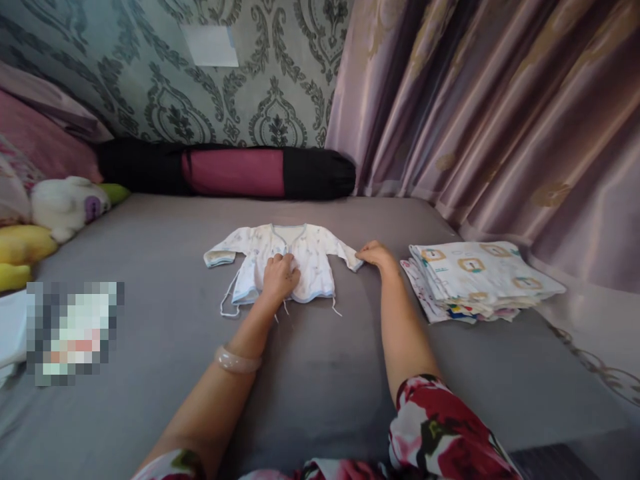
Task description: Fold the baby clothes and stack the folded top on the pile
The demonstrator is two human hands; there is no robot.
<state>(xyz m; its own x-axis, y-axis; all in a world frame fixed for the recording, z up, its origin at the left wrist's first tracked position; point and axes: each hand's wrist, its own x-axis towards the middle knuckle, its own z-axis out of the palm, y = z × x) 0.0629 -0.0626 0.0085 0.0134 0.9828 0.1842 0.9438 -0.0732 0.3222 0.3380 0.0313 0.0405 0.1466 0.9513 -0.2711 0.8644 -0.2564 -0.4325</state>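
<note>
A small white baby shirt [315, 267] with a faint print, pale blue trim and loose tie strings lies spread on the grey bed sheet [320, 373]. Its neckline faces away from me and both sleeves stretch sideways. My left hand [281, 275] rests on the middle of the shirt front, its fingers curled closed on the fabric; the fingertips are partly hidden. At the cuff of the right-side sleeve, my right hand [376, 256] pinches the cloth between thumb and fingers.
Folded printed cloths [480, 267] are stacked on the right, near the curtain [480, 100]. A black and maroon bolster [235, 172] lies along the wall. Plush toys [67, 203] sit at the left, with a blurred-out item [77, 333] closer to me.
</note>
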